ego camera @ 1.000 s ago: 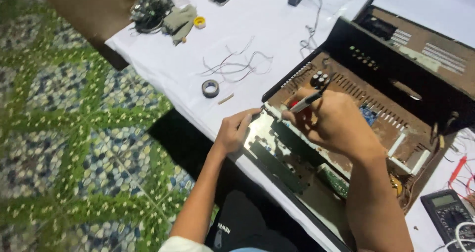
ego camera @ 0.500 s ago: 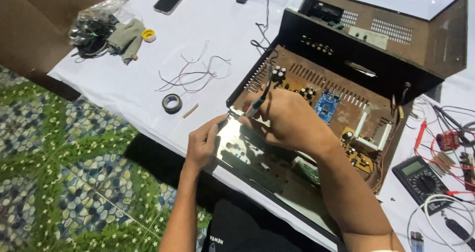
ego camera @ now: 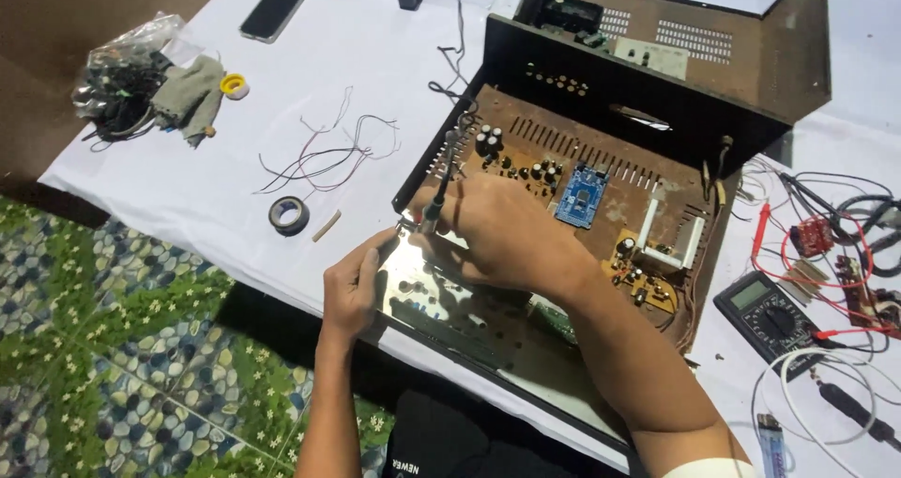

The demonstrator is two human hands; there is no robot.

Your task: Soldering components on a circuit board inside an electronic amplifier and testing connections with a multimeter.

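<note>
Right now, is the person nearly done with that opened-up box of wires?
Not nearly. Done: the cover is off, so the brown circuit board shows. In hand: the right hand holds a screwdriver at the front panel, which the left hand steadies. Left: the box lies open, with loose wires about.

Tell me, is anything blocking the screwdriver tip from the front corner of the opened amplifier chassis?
Nothing visible does. The right hand holds the screwdriver with its tip down at the front-left corner of the chassis, and the left hand grips the shiny front panel just beside it, not across the tip.
</note>
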